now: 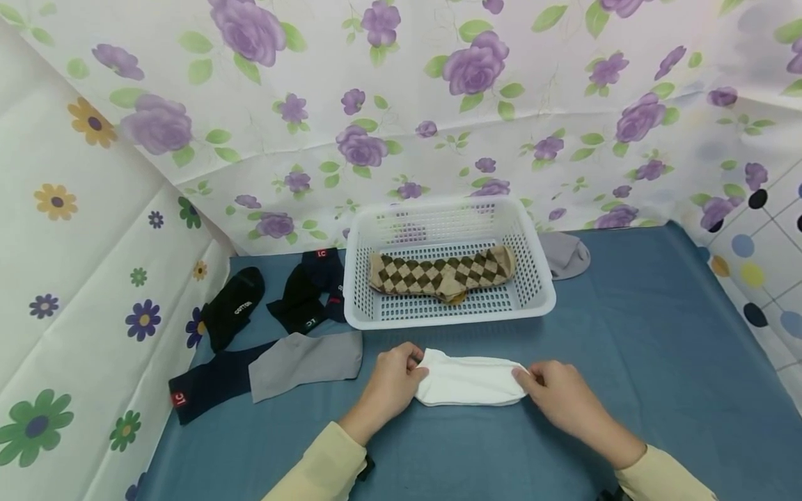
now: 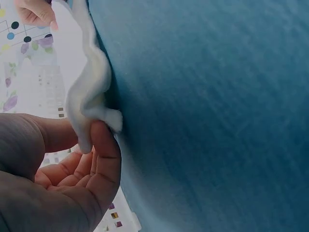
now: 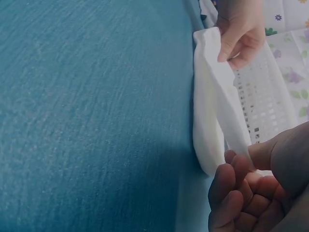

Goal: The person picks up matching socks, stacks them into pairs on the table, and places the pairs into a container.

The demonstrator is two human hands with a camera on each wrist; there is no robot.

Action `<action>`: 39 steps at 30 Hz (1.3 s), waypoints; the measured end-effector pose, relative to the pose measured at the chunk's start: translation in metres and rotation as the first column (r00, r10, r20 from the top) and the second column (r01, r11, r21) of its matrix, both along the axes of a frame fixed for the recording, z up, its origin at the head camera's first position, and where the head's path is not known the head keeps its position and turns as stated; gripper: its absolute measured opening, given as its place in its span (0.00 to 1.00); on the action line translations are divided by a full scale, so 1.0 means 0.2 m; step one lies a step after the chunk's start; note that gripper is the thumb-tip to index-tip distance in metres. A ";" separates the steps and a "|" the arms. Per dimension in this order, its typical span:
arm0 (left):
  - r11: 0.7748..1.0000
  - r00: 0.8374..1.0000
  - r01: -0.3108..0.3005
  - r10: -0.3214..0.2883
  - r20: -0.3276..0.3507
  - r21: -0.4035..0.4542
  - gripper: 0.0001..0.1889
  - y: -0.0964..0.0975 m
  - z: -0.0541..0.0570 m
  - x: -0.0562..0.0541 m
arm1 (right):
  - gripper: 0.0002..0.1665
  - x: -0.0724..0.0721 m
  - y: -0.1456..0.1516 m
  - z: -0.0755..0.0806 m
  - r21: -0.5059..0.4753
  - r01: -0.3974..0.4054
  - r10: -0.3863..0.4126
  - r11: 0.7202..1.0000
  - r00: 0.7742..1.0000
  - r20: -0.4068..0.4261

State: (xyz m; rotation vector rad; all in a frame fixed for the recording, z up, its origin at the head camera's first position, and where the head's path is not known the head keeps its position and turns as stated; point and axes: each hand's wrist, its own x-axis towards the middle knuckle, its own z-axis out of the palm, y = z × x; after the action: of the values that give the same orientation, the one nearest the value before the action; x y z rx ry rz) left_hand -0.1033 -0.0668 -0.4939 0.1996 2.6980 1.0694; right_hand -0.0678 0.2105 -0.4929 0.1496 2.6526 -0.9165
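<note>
A white sock [image 1: 471, 380] is stretched lengthwise between both hands, just in front of the basket. My left hand [image 1: 393, 379] pinches its left end between thumb and fingers; the left wrist view shows the folded, wavy edge of the sock [image 2: 91, 82] at the fingertips. At the other end my right hand [image 1: 564, 396] pinches the fabric with thumb and forefinger. In the right wrist view the white sock [image 3: 206, 106] hangs in two layers, with the upper layer in the fingers of my right hand [image 3: 251, 188].
Behind the hands stands a white plastic basket [image 1: 451, 321] holding brown-and-beige argyle socks [image 1: 438, 275]. To the left lie a grey sock [image 1: 307, 362], a navy sock [image 1: 219, 379] and black socks [image 1: 234, 306], [image 1: 301, 296]. Another grey sock [image 1: 566, 255] lies beside the basket's right side.
</note>
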 end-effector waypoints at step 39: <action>0.909 0.893 0.215 -0.331 -0.305 -0.356 0.10 0.01 0.02 0.09 | 0.18 0.00 -0.05 -0.06 0.324 -0.349 0.472 0.880 0.727 -0.499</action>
State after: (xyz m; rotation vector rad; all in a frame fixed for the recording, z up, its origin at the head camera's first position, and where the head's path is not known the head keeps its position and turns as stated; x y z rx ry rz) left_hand -0.0848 -0.0654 -0.4891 0.7656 2.9845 0.5489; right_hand -0.0669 0.2011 -0.5048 -0.7703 3.1089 -0.5831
